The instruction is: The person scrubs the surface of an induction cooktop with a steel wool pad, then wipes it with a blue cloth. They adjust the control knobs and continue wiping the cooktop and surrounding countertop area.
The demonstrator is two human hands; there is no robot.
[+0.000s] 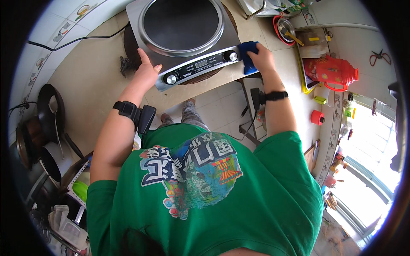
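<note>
Before me on the counter stands an induction cooker with a round black concave plate and a slanted control panel with two knobs. It rests over a dark round mat. My left hand touches the cooker's left front corner, thumb and index finger spread. At the right front corner my right hand grips a dark blue cloth against the cooker's side. Part of the cloth is hidden under my fingers.
A black cable runs from the cooker to the left wall. Left of me are a wok and other pans. A dark mesh scrubber lies by the mat. On the right are a metal bowl, a red thermos flask and a red-lidded container.
</note>
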